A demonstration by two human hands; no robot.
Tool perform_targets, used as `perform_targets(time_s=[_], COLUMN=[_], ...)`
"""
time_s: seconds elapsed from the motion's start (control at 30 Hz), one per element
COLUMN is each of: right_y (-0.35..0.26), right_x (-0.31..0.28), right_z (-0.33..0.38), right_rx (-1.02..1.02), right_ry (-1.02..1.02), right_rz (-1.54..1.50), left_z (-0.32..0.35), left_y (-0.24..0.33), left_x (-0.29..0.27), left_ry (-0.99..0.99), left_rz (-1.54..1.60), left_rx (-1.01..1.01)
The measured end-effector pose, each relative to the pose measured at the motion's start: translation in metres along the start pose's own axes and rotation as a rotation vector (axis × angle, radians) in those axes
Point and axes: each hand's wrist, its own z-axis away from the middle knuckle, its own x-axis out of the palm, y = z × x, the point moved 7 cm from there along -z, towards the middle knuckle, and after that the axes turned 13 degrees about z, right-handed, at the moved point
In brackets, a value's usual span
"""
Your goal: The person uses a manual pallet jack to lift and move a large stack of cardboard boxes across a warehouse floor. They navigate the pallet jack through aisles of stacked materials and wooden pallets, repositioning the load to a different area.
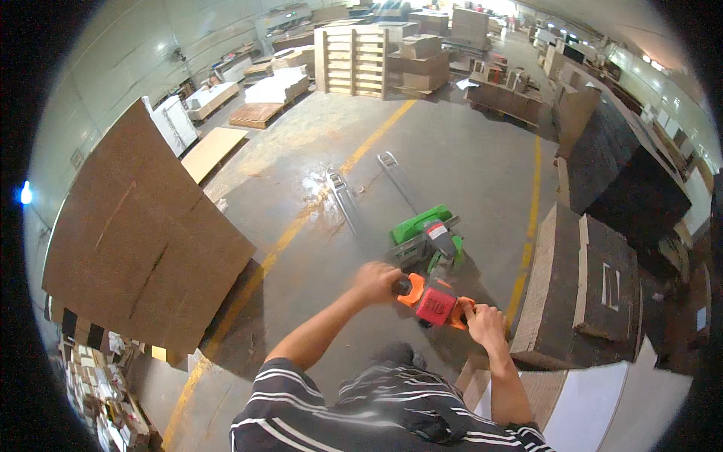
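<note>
In front of me stands a green pallet jack (422, 223) with two silvery forks (344, 197) pointing away from me, nothing lying on them. Its control handle (437, 303) has a red middle and orange sides. My left hand (374, 282) wraps round the black grip on the left end of the handle. On the other end, my right hand (486, 325) is closed round the right grip, its thumb near the orange part. The grips themselves are mostly hidden by my fingers.
A large brown board stack (143, 241) leans at the left. Stacked dark panels (580, 279) stand close on the right. Yellow lines (290, 233) cross the grey floor. Farther off are an upright wooden pallet (352, 63), a low loaded pallet (503, 103) and board piles.
</note>
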Motion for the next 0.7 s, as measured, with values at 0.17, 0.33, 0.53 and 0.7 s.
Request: perform_targets(time_s=[0.17, 0.33, 0.53, 0.7], right_y=[0.021, 0.059, 0.102, 0.150], right_x=[-0.011, -0.042, -0.074, -0.102], right_z=[-0.100, -0.210, -0.351, -0.468], right_rx=[-0.015, -0.030, -0.018, -0.073], right_ry=[-0.052, -0.016, -0.013, 0.063], right_rz=[0.003, 0.001, 0.035, 0.027], left_z=[-0.088, -0.196, -0.330, -0.442], left_y=[-0.046, -0.086, -0.137, -0.173], left_x=[0.012, 0.033, 0.059, 0.096], left_ry=[0.082, 0.131, 0.140, 0.009], left_rz=[0.008, -0.035, -0.045, -0.042], left_rx=[0.055, 0.108, 0.042, -0.117])
